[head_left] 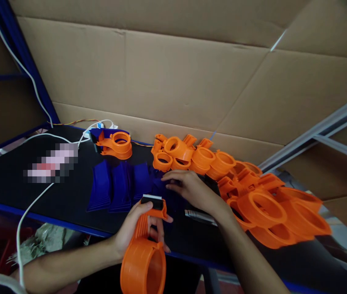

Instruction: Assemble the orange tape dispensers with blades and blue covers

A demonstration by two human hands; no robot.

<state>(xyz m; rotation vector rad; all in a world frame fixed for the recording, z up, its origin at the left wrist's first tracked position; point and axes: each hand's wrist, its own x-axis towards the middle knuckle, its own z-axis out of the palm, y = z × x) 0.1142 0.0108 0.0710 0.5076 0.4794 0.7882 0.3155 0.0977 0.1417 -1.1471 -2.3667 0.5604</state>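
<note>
My left hand (139, 222) is wrapped round the handle of an orange tape dispenser (142, 265), near the table's front edge. Its thumb presses on a black blade holder (152, 201) with a white serrated edge at the dispenser's top. Over the right end of a row of dark blue plastic pieces (120, 185), my right hand (188, 185) reaches with fingers extended and slightly apart. I cannot tell whether its fingertips touch a blue piece. A metal strip-like object (200, 216) lies on the table by the right wrist, partly behind the forearm.
Orange tape dispensers (262, 208) are piled along the right and back of the black table (69, 200). Another orange dispenser (116, 145) stands at back left beside a blue part. White cables (35, 200) cross the left side. A cardboard wall (161, 77) rises behind.
</note>
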